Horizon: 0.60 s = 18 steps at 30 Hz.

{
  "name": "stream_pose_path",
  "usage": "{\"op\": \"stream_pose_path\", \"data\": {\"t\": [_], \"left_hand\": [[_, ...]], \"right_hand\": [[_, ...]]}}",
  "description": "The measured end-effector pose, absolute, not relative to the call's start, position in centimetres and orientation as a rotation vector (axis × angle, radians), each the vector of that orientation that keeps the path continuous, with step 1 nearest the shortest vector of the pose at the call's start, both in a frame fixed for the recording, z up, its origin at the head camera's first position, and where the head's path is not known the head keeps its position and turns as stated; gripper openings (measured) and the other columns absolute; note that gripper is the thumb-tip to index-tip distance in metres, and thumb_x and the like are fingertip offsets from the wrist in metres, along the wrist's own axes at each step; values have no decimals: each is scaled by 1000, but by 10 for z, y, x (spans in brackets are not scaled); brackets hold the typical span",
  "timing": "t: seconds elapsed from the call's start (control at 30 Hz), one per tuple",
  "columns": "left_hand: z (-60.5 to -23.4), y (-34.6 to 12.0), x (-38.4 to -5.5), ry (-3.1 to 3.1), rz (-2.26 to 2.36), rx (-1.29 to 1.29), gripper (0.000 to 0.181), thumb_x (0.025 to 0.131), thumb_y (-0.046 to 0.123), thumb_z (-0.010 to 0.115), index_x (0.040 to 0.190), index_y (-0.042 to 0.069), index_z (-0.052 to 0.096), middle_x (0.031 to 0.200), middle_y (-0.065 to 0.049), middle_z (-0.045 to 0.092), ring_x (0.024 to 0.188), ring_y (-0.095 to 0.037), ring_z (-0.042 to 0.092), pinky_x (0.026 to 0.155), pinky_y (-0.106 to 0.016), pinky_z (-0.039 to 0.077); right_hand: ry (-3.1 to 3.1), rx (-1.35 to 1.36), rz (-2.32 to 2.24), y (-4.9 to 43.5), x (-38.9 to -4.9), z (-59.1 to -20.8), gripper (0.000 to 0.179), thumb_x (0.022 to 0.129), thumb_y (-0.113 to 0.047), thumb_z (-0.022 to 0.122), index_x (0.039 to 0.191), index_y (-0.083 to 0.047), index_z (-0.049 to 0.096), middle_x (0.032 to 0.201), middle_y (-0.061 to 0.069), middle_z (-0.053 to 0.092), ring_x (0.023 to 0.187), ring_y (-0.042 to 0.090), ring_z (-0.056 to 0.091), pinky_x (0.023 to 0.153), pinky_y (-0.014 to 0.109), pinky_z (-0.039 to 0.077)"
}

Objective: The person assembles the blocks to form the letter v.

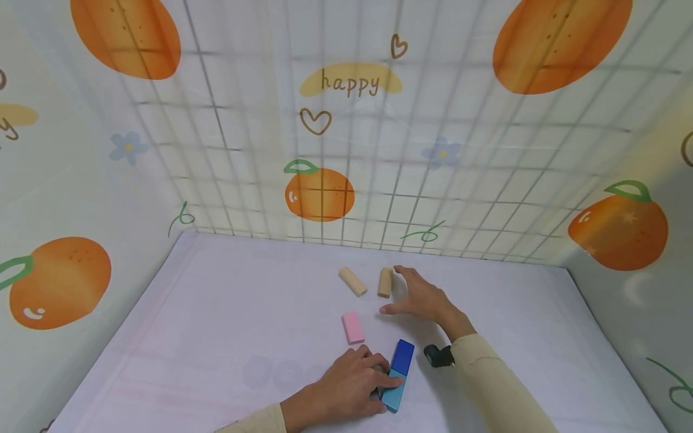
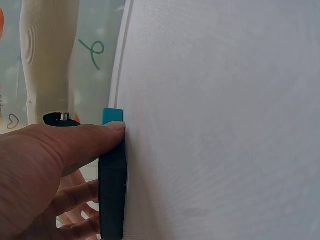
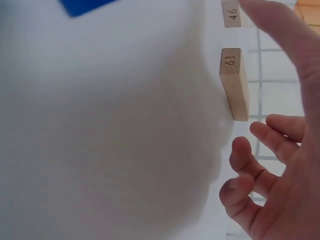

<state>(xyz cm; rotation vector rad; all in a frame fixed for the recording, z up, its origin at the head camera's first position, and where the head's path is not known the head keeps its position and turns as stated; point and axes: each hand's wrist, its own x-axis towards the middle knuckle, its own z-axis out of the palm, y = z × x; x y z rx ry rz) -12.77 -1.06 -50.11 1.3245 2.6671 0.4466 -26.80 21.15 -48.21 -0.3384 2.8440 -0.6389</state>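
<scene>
My left hand (image 1: 352, 382) pinches a light blue block (image 1: 394, 394), its thumb and fingers about it. End to end with this block lies a dark blue block (image 1: 402, 356), which looks nearly black in the left wrist view. My right hand (image 1: 425, 297) reaches to the back with thumb and fingers spread. Its fingertips stand close by a wooden block (image 1: 385, 282), which shows a number on its end (image 3: 230, 60) in the right wrist view. Nothing is held in that hand.
Left of that wooden block lies a second wooden block (image 1: 352, 281), slanted. A pink block (image 1: 353, 328) lies just beyond my left hand. The white table (image 1: 216, 313) ends at a printed cloth wall (image 1: 243, 198) at the back and sides.
</scene>
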Motion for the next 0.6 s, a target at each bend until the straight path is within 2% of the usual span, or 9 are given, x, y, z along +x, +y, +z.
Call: {"op": "stream_pose_path", "data": {"t": [0.6], "left_hand": [[-502,-11,-128,2673,445,1337,51,90,43,76,138,39,62,125,13,61,100,-6,46,76,-18,37]], "right_hand": [[2810,-309,-621,204,-284,-487,119,72,-62,83,159,-5,26,161,23,28,143,46,32,103,73,31]]}}
